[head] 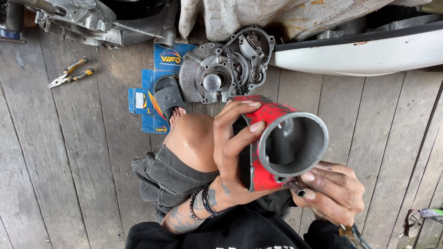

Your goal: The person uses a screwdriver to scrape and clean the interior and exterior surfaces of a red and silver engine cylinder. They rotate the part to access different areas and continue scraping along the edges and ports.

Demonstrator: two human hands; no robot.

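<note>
cylinder (277,138) gripped in our left hand (230,152) | right hand (334,193) pinching small tool (297,186) at rim | engine cover (221,69) already off, floor | reassembly not begun

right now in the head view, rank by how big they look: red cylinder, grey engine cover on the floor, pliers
1. Red cylinder and grey engine cover look much alike; the cylinder, held in the left hand, is far nearer the camera, so I won't rank them.
2. Pliers, clearly smallest.
</note>
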